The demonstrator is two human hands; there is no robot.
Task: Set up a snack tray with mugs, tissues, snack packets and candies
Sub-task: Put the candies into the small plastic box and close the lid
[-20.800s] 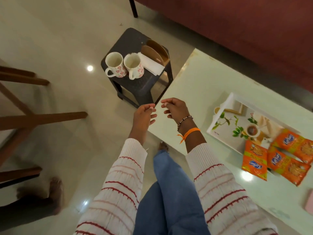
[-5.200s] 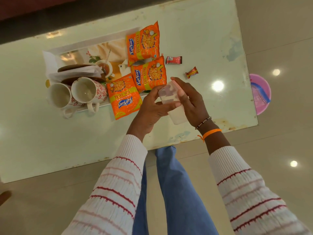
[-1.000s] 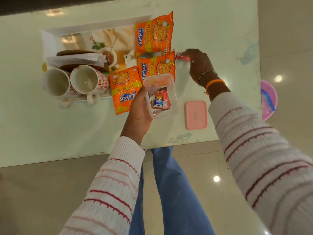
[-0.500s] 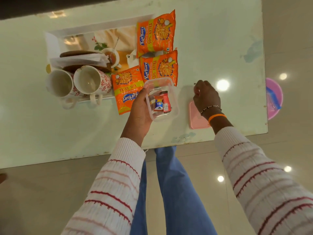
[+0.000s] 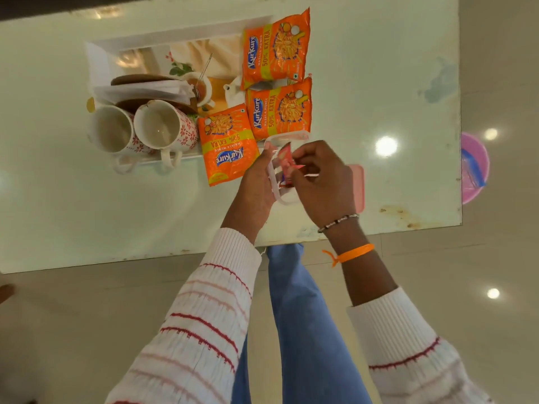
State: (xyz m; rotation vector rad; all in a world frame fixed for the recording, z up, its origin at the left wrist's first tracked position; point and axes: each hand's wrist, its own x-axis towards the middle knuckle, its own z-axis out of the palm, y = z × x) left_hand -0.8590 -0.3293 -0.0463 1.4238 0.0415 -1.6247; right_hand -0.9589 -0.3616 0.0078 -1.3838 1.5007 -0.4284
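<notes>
— Clear plastic, that small rectangular box point(image 5: 275, 182) over the near edge of the pale glossy table point(image 5: 364, 68). Who holds it?

— The left hand point(image 5: 256, 185) grips it by its left wall, thumb along the rim. The right hand point(image 5: 320, 182) is pinched narrow on a small red-wrapped candy point(image 5: 285, 158), held right at the box's mouth; other small wrappers show inside, too hidden to name.

— And the lid?

— A pink rectangular lid point(image 5: 359, 185) lies flat on the table just right of the hands, partly covered by the right hand.

— Where's the tray?

— The white printed tray point(image 5: 180, 33) sits at the far left. Two white mugs with red flower prints point(image 5: 145, 129) stand side by side at its near edge, handles pointing near. Behind them, white tissues point(image 5: 143, 90) stand in a brown wooden holder point(image 5: 140, 79).

— The snacks?

— Three orange snack packets point(image 5: 277, 80): two along the tray's right end, one overhanging its near right corner, just beside the box. A pink round basin point(image 5: 474, 167) rests on the floor past the table's right edge.
</notes>
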